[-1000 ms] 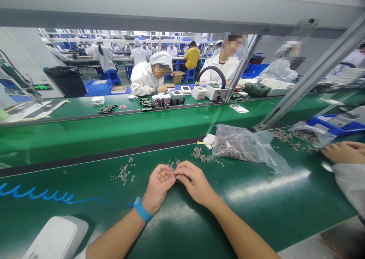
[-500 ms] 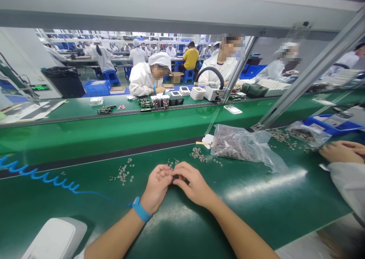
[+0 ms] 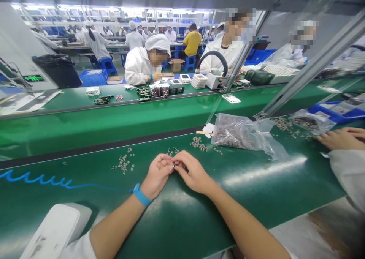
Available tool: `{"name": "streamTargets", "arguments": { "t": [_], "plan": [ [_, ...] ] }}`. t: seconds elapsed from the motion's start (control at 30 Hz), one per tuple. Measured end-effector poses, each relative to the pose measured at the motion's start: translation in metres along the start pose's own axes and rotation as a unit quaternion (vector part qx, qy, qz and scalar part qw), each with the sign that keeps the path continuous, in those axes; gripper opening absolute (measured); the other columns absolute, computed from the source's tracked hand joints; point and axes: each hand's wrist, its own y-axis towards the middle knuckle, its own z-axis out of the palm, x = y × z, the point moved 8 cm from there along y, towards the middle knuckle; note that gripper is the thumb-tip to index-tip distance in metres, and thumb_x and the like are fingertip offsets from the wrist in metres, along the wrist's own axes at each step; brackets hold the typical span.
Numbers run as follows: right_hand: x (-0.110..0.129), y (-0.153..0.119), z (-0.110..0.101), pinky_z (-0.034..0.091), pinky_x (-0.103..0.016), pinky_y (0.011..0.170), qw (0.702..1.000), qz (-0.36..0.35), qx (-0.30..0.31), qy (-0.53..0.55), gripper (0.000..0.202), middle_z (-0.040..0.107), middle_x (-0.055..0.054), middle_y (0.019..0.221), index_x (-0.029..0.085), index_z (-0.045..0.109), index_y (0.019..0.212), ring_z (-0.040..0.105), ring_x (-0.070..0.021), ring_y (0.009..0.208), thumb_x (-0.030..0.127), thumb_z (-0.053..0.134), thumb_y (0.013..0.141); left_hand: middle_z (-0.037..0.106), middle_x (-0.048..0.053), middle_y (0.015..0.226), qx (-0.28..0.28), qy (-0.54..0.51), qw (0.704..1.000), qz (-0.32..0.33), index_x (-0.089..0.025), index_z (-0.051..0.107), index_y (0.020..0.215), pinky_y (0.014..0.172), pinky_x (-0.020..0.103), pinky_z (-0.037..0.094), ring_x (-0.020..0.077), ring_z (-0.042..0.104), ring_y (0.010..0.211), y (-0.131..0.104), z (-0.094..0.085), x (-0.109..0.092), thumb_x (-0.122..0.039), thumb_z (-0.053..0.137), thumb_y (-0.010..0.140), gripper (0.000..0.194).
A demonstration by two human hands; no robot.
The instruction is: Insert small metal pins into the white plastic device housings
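My left hand point(image 3: 157, 175), with a blue strap point(image 3: 142, 195) round its wrist, meets my right hand point(image 3: 191, 171) above the green table. Both are closed, fingertips pinched together on a small metal part point(image 3: 173, 165) that is mostly covered by the fingers. Just beyond the fingertips lie a few small metal parts point(image 3: 172, 151). To the left is a loose scatter of similar metal pieces point(image 3: 123, 163), and to the right another small pile point(image 3: 199, 143).
A clear plastic bag point(image 3: 235, 131) full of metal parts lies at the right. Left of me are a white plastic device point(image 3: 58, 228) and a coiled blue cord point(image 3: 37, 179). A co-worker's hand point(image 3: 340, 138) rests at the right near a blue tray point(image 3: 342, 112). A metal post point(image 3: 302, 57) slants upward.
The view has tilted slightly down, so the scene sits higher. My hands stay together; a bit of shiny metal now shows between the fingertips.
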Motion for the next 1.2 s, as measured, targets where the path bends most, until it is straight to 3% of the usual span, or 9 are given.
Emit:
{"name": "streamTargets", "arguments": {
  "t": [0.17, 0.53, 0.83, 1.03, 1.2],
  "plan": [
    [0.005, 0.000, -0.001, 0.048, -0.031, 0.077, 1.000, -0.012, 0.002, 0.022, 0.024, 0.058, -0.005, 0.098, 0.022, 0.057, 0.111, 0.055, -0.0168, 0.089, 0.008, 0.046, 0.095, 0.063, -0.002, 0.074, 0.023, -0.019, 0.999, -0.020, -0.016, 0.057, 0.094, 0.071, 0.021, 0.046, 0.0072, 0.057, 0.070, -0.003, 0.004, 0.001, -0.021, 0.086, 0.069, 0.039],
    [0.001, -0.004, 0.004, 0.050, -0.029, 0.075, 1.000, -0.012, 0.002, -0.022, 0.019, 0.063, -0.004, 0.093, 0.023, 0.060, 0.112, 0.060, -0.0155, 0.082, 0.016, 0.055, 0.095, 0.065, -0.001, 0.076, 0.004, -0.013, 1.000, -0.009, -0.017, 0.056, 0.095, 0.067, 0.021, 0.047, 0.0089, 0.058, 0.070, -0.002, 0.000, -0.002, -0.019, 0.084, 0.069, 0.038],
    [0.012, -0.006, 0.006, 0.049, -0.032, 0.075, 0.984, -0.108, -0.030, -0.137, 0.009, 0.070, -0.005, 0.090, 0.022, 0.061, 0.105, 0.061, -0.0181, 0.081, 0.023, 0.054, 0.098, 0.063, -0.003, 0.073, 0.020, -0.017, 0.999, -0.018, -0.016, 0.057, 0.092, 0.064, 0.020, 0.047, 0.0074, 0.058, 0.065, -0.001, 0.002, 0.002, -0.019, 0.085, 0.070, 0.036],
    [0.015, -0.006, 0.008, 0.047, -0.033, 0.072, 0.976, -0.121, -0.034, -0.176, 0.013, 0.071, -0.006, 0.088, 0.021, 0.063, 0.099, 0.062, -0.0190, 0.080, 0.032, 0.055, 0.099, 0.061, -0.005, 0.070, 0.028, 0.001, 0.999, -0.029, -0.016, 0.056, 0.091, 0.061, 0.018, 0.044, 0.0036, 0.053, 0.057, -0.002, 0.003, 0.004, -0.025, 0.086, 0.070, 0.038],
    [0.021, -0.008, 0.007, 0.046, -0.033, 0.071, 0.969, -0.141, -0.041, -0.199, 0.016, 0.069, -0.007, 0.088, 0.023, 0.068, 0.092, 0.062, -0.0190, 0.083, 0.027, 0.054, 0.099, 0.059, -0.005, 0.068, 0.027, 0.010, 0.999, -0.031, -0.016, 0.056, 0.092, 0.057, 0.016, 0.041, 0.0030, 0.049, 0.054, -0.003, 0.003, 0.006, -0.025, 0.087, 0.069, 0.039]
  ]
}}
